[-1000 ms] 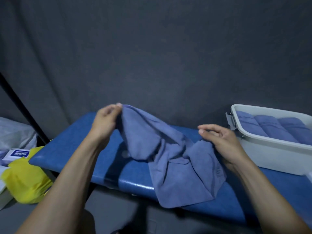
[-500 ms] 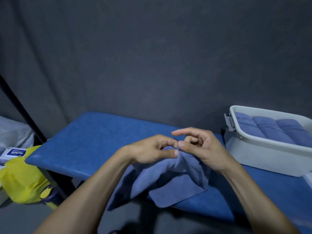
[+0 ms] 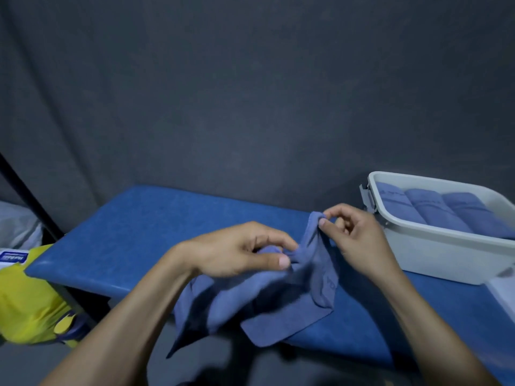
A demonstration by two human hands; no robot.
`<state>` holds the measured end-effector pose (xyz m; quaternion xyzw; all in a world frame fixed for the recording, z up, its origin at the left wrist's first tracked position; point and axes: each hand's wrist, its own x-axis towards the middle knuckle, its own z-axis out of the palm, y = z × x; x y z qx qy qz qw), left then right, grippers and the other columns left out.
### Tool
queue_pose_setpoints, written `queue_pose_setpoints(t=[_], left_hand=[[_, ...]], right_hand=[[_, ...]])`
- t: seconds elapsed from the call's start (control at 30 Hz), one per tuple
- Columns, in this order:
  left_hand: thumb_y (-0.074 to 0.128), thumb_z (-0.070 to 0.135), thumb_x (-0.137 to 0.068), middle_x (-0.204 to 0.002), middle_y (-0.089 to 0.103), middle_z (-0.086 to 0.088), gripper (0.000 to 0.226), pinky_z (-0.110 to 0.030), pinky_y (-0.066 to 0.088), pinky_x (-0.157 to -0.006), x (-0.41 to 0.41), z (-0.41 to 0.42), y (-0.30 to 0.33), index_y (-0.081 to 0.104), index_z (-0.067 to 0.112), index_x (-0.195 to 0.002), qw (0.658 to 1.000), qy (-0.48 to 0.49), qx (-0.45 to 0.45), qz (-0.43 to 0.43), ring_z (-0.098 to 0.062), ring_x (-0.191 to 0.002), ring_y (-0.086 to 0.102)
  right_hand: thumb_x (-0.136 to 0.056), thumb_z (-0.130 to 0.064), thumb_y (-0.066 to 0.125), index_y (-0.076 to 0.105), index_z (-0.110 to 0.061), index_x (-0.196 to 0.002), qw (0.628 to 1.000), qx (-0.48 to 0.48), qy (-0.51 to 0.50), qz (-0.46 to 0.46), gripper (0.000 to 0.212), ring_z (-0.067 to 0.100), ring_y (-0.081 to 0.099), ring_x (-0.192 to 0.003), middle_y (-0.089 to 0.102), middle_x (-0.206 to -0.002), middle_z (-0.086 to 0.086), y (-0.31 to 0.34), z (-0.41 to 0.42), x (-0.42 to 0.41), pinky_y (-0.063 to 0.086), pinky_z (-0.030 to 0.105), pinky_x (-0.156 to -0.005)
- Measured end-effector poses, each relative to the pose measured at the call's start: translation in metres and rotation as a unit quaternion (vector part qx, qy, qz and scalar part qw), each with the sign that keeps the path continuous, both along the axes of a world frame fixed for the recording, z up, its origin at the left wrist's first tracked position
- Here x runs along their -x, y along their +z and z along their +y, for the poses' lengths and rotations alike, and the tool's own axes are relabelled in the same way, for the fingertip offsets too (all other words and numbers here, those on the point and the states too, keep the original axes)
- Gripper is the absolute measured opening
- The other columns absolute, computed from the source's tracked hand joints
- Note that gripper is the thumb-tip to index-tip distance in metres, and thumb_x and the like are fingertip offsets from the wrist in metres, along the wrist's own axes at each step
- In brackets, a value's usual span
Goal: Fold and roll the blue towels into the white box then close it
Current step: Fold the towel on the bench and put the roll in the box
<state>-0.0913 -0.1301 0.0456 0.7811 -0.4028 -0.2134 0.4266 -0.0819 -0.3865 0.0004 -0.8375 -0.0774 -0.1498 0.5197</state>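
Looking down, we saw a big dark grey cloth wall [image 3: 250, 93] behind a long blue padded bench [image 3: 145, 229]. On the bench's right end sat the white box [image 3: 434, 254], open on top, with three rolled blue towels [image 3: 430, 208] lying side by side inside it. A grey latch [image 3: 367, 196] hung on its left end. Off to the left lay a yellow bag [image 3: 26, 302] with a small white packet [image 3: 12, 257] above it. One loose blue towel [image 3: 281, 299] drooped over the bench's front edge. Our left hand [image 3: 245, 250] pinched its bunched middle. Our right hand [image 3: 354, 235], close beside the left, pinched a corner of it and held it up.
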Motion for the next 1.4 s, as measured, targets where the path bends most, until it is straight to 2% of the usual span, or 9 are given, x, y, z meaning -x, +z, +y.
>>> queue_pose_setpoints(t=[0.13,0.2,0.3,0.43,0.57,0.8,0.93,1.17,1.4], left_hand=[[0.055,-0.004,-0.101,-0.079,0.061,0.033,0.046,-0.003,0.038,-0.076,0.010,-0.001,0.012,0.047,-0.002,-0.146,0.991,-0.102,-0.065,0.051,0.019,-0.078,0.051],[0.063,0.015,-0.100,-0.084,0.066,0.020,0.040,-0.015,0.043,-0.077,-0.003,0.003,-0.001,0.058,0.014,-0.140,0.991,0.018,-0.116,-0.070,0.006,-0.080,0.056],[0.076,0.032,-0.090,-0.084,0.073,0.011,0.019,-0.026,0.050,-0.076,-0.022,0.021,-0.017,0.072,0.026,-0.108,0.932,0.186,-0.189,-0.246,-0.003,-0.079,0.063],[0.087,0.027,-0.079,-0.070,0.074,0.006,0.014,-0.016,0.045,-0.061,-0.020,0.023,-0.011,0.074,0.020,-0.078,0.963,0.238,0.019,-0.126,-0.004,-0.063,0.063],[0.075,0.010,-0.088,-0.091,0.078,-0.012,0.008,-0.022,0.053,-0.080,-0.007,0.017,-0.005,0.078,0.009,-0.096,0.991,0.103,0.074,0.037,-0.011,-0.084,0.066],[0.075,0.024,-0.091,-0.104,0.073,0.009,0.007,-0.026,0.050,-0.085,-0.014,0.013,-0.009,0.079,0.022,-0.096,0.961,0.178,0.085,-0.196,-0.009,-0.101,0.067],[0.073,0.020,-0.093,-0.134,0.060,0.011,0.006,-0.022,0.038,-0.110,-0.013,0.016,-0.010,0.077,0.018,-0.097,0.981,0.112,0.064,-0.142,-0.009,-0.129,0.056],[0.070,0.007,-0.093,-0.100,0.070,-0.002,0.007,-0.025,0.049,-0.094,-0.017,0.021,-0.012,0.074,0.002,-0.097,0.986,0.114,0.102,-0.060,-0.016,-0.099,0.070],[0.069,0.015,-0.088,-0.097,0.070,-0.003,0.009,-0.023,0.049,-0.085,-0.033,0.066,-0.004,0.075,0.009,-0.090,0.924,0.271,0.214,-0.165,-0.013,-0.090,0.065]], right_hand=[[-0.100,-0.013,0.059,0.058,-0.012,-0.091,0.988,-0.155,0.010,0.020,0.010,0.014,0.041,-0.052,0.056,-0.056,0.006,0.004,0.013,0.004,0.032,0.027,-0.049],[-0.099,-0.004,0.057,0.058,-0.014,-0.089,0.984,-0.178,0.007,0.014,0.014,0.012,0.043,-0.057,0.056,-0.060,0.003,0.005,0.020,0.006,0.035,0.026,-0.051],[-0.094,0.001,0.055,0.060,-0.014,-0.086,0.982,-0.188,0.004,0.003,0.017,0.013,0.049,-0.067,0.059,-0.067,0.001,0.004,0.024,0.006,0.040,0.031,-0.064],[-0.088,-0.027,0.061,0.060,-0.010,-0.084,0.974,-0.221,0.042,-0.015,0.018,0.018,0.047,-0.073,0.054,-0.076,0.007,0.006,0.029,0.008,0.039,0.035,-0.068],[-0.082,-0.024,0.072,0.061,-0.007,-0.095,0.976,-0.204,0.066,-0.023,0.024,0.010,0.054,-0.070,0.061,-0.075,0.004,0.000,0.041,0.011,0.045,0.020,-0.066],[-0.094,-0.008,0.070,0.053,-0.033,-0.132,0.982,-0.133,0.132,0.008,0.049,0.016,0.070,-0.085,0.077,-0.093,0.011,0.001,0.054,0.017,0.055,0.037,-0.082],[-0.094,-0.013,0.071,0.049,-0.034,-0.134,0.982,-0.051,0.181,0.008,0.051,0.009,0.066,-0.072,0.077,-0.085,0.002,0.003,0.055,0.021,0.049,0.031,-0.072],[-0.090,-0.013,0.074,0.058,-0.032,-0.120,0.981,-0.027,0.190,0.009,0.039,0.010,0.052,-0.063,0.071,-0.074,0.000,0.002,0.053,0.022,0.043,0.029,-0.064],[-0.081,0.008,0.070,0.067,-0.024,-0.103,0.996,0.004,0.083,0.033,0.039,0.011,0.045,-0.056,0.065,-0.079,-0.002,0.003,0.007,0.007,0.043,0.025,-0.055]])
